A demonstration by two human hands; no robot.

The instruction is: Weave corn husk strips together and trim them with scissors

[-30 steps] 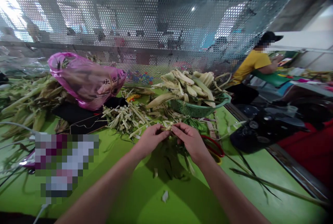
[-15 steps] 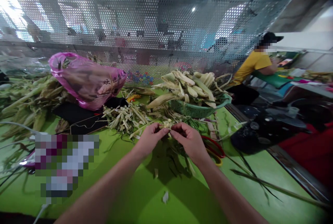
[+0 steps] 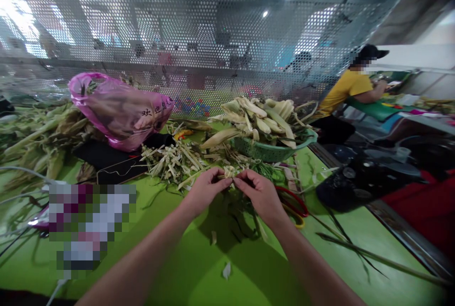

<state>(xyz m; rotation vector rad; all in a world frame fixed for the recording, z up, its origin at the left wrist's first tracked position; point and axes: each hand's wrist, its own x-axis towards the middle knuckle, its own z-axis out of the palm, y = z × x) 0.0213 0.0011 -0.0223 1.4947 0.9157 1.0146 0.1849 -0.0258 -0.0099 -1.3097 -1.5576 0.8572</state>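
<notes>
Over the middle of the green table (image 3: 199,277), my left hand (image 3: 209,185) and my right hand (image 3: 254,190) meet at the fingertips. Both are pinched closed on a small pale bundle of corn husk strips (image 3: 229,171). The bundle shows above the thumbs; its lower part is hidden by my fingers. Beside my right wrist lie scissors with red and yellow handles (image 3: 296,204), partly covered by the hand. Just beyond my hands is a heap of cut husk pieces (image 3: 174,160). Behind it, a green basket (image 3: 263,150) is piled with dried corn husks (image 3: 265,114).
A pink plastic bag (image 3: 122,106) stands at the back left, near leafy husks (image 3: 42,135). Cables and a blurred-out item (image 3: 95,220) lie at left. Long stalks (image 3: 377,251) cross the right edge. A person in yellow (image 3: 343,88) sits beyond a perforated metal screen (image 3: 199,35).
My hands stay almost in place, still pinching the husk bundle, with only slight finger movement. The seated person's arm at the right has shifted a little.
</notes>
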